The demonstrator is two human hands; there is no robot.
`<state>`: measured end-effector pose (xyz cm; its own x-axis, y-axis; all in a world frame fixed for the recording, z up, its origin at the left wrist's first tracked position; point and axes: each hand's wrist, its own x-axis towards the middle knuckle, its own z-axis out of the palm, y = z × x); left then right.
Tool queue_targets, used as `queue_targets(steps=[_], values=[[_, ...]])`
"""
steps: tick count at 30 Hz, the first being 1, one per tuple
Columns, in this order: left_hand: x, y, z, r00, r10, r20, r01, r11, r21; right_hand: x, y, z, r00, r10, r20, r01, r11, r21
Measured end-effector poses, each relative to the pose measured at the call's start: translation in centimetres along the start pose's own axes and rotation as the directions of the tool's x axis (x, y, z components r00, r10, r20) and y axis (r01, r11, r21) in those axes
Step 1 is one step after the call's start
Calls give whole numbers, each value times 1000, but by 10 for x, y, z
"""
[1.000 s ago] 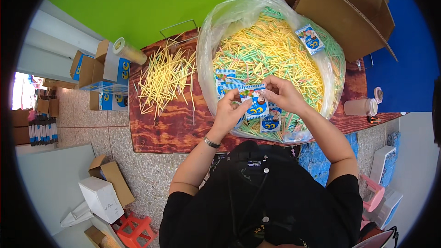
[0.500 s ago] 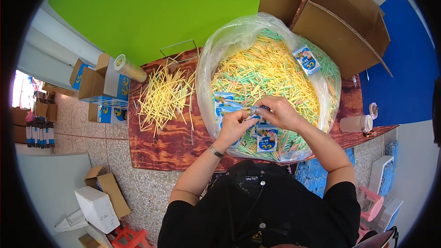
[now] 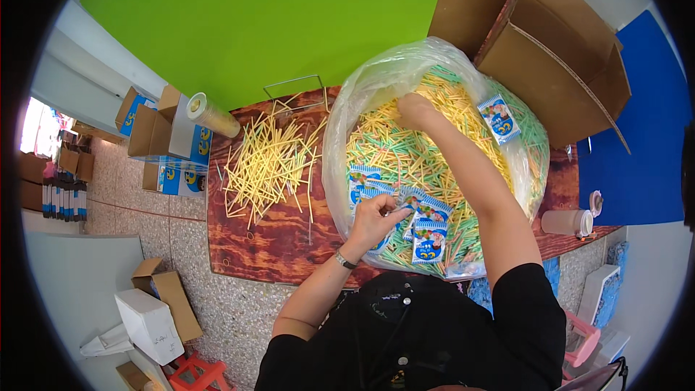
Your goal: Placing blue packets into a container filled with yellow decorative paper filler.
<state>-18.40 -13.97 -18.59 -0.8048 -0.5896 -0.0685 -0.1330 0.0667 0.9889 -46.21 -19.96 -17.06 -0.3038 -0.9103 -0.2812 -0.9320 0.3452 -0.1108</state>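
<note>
A large clear plastic bag [image 3: 339, 130] stands open, full of short yellow, green and pinkish sticks [image 3: 394, 137]. Near its front edge, my left hand [image 3: 371, 226] pinches a small blue-and-white packet [image 3: 410, 200] between thumb and fingers. More such packets lie around it on the sticks, including one packet [image 3: 429, 242] just in front and another packet [image 3: 364, 177] by the bag's left side. My right hand [image 3: 416, 111] reaches to the far part of the bag, down among the sticks; its fingertips are hidden. A further packet [image 3: 499, 119] rests on the bag's right rim.
Left of the bag, long yellow sticks [image 3: 271, 166] lie loose on the red-brown table [image 3: 246, 257] near a metal wire stand [image 3: 293, 87]. A clear cylindrical container [image 3: 212, 116] stands beyond them. Open cardboard boxes [image 3: 557, 72] stand back right; a lidded cup [image 3: 567, 222] is at the right.
My right hand has left the packet and moved away to the far sticks. My left hand keeps the packet alone. The whole view has shifted slightly.
</note>
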Motion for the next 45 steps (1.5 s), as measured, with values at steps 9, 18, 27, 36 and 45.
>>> queue_targets(steps=[9,18,27,36,45], values=[[-3,0,1,999,37,-19,-37,999,17,15,-18,11,985,152,79,-148,988,-53],[-6,-1,-6,998,-63,28,65,996,-62,-30,0,-8,978,-103,-181,72,982,-174],[58,57,-7,999,-36,38,52,805,-590,-132,34,-14,942,-280,187,-153,139,978],[74,71,29,979,95,179,66,687,-723,-173,35,11,949,-262,176,-170,46,984],[61,72,8,943,153,297,-33,927,-373,-189,22,8,949,-283,141,-123,82,989]])
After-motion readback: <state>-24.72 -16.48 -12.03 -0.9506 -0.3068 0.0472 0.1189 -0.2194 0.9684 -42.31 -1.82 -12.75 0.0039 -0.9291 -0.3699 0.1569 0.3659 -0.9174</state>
